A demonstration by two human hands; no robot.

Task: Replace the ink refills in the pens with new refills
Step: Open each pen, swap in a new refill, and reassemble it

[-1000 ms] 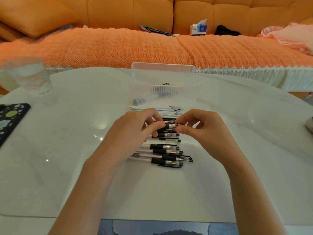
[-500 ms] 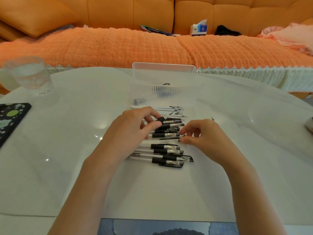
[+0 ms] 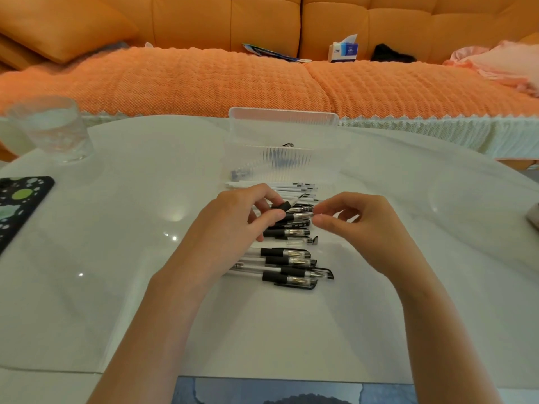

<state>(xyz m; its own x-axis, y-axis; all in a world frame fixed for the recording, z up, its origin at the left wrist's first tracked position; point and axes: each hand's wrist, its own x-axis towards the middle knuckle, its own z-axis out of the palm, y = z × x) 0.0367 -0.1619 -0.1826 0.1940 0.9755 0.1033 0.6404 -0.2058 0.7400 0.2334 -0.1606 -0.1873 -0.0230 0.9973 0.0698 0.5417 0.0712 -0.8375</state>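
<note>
Near edge: the white table (image 3: 291,330) is ending just under the forearms, so the elbows are hanging off it.
Near pens: a bundle of capped pens (image 3: 288,266) is lying side by side, cap ends to the R, just nearer than both hands.
L hand: the left hand (image 3: 233,225) is gripping the held pen (image 3: 284,205) by its black grip. Thumb & fingers are curling round it, w/ the bare tip pointing up & away to the R.
R hand: the right hand (image 3: 361,225) is hovering just R of that tip w/ thumb & forefinger curled close together. Can't tell if they're pinching anything.
Change: 1 s ago both hands were meeting on this pen, w/ the R pinching its front end. Now the R is sitting apart from it & the tip is showing uncapped.
Meaning: prob. the cap is off & the pen is being opened. The old refill is looking not yet out, so the swap on this one is only starting.
Mid pens: more pens (image 3: 291,228) are lying under & between the hands, w/ a loose clear cap (image 3: 300,241) among them.
Refills: white refills (image 3: 262,185) are lying in a row just beyond the L fingers.
Box: the clear box (image 3: 283,132) is standing right behind them, open-topped.
Room: the widest run of tabletop is lying L, w/ the phone case (image 3: 20,205) & glass (image 3: 55,132) well apart from the hands. The R side is also giving reach.
Far: the orange sofa (image 3: 204,83) is sitting past the far edge, w/ a tissue box (image 3: 342,51) on it.
</note>
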